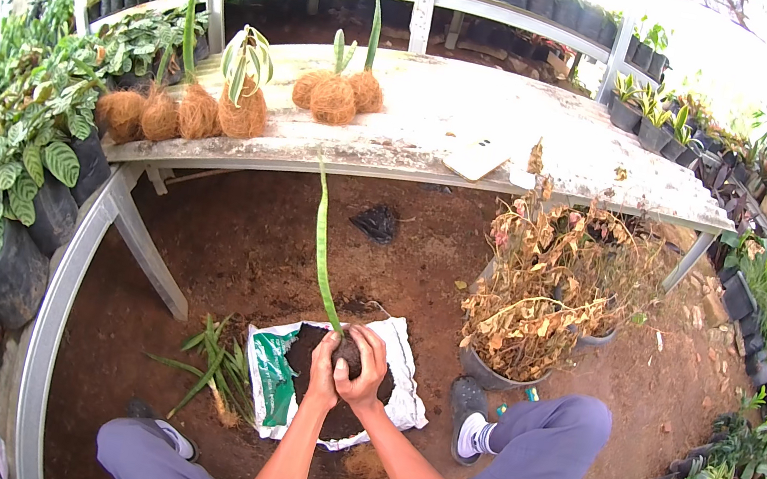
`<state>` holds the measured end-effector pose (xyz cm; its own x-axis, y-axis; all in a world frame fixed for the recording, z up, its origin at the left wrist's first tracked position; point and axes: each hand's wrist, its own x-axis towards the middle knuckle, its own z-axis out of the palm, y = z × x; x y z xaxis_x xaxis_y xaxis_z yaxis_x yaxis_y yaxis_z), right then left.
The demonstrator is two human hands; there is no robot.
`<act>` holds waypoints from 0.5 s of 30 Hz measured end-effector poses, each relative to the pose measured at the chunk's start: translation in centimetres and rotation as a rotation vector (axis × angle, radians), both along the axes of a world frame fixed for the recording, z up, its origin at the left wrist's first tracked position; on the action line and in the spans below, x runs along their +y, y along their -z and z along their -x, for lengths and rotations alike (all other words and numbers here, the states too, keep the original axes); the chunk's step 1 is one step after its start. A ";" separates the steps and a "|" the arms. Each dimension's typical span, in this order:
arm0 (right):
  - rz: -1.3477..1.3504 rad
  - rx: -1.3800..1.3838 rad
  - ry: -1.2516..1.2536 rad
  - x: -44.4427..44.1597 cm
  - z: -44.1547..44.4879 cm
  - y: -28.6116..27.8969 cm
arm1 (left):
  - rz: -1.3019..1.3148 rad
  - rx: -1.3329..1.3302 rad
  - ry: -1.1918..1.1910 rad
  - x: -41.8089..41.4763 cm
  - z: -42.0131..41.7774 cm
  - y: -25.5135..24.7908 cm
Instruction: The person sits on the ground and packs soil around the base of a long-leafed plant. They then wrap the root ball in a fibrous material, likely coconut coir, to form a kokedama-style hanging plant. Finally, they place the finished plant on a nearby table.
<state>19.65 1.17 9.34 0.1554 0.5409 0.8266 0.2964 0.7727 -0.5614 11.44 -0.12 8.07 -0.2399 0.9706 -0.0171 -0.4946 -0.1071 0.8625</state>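
My left hand (323, 372) and my right hand (368, 374) are cupped around a dark ball of soil (350, 354). One long, upright green snake plant leaf (323, 252) rises from the ball, leaning slightly to the left. Directly beneath my hands lies an opened white and green plastic sack (411, 400), with loose dark soil (352, 428) spread inside it. Left of the sack, several uprooted snake plants (221, 368) rest on the ground, some roots showing. Brown coir fibre (367, 464) sits between my legs, partly covered by my right forearm.
A weathered table (397, 158) stands ahead, bearing several coir-wrapped balls (333, 100), some with leaves, and a flat white object (478, 162). To the right is a pot of dried plants (530, 317). Black plastic (376, 223) lies on the ground. Potted leafy plants (7, 169) line the left.
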 end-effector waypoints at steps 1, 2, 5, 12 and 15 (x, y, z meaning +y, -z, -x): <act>0.001 0.004 0.002 -0.1 0.1 -0.3 | -0.006 -0.021 0.003 0.1 0.1 0.2; 0.001 0.008 0.004 -0.2 0.2 -0.5 | -0.011 -0.043 0.006 0.2 0.3 0.3; -0.057 -0.009 0.042 -0.3 0.1 -1.0 | -0.017 -0.053 0.021 0.0 0.3 0.4; -0.090 0.008 0.076 -0.1 0.0 -0.2 | -0.054 -0.010 0.121 -0.2 0.4 0.0; -0.084 0.035 0.083 -0.1 0.1 -0.1 | -0.049 0.026 0.094 -0.2 -0.1 -0.4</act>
<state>19.58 1.06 9.48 0.2267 0.4538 0.8618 0.3425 0.7911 -0.5067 11.50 -0.30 8.49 -0.1474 0.9884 0.0362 -0.4819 -0.1037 0.8701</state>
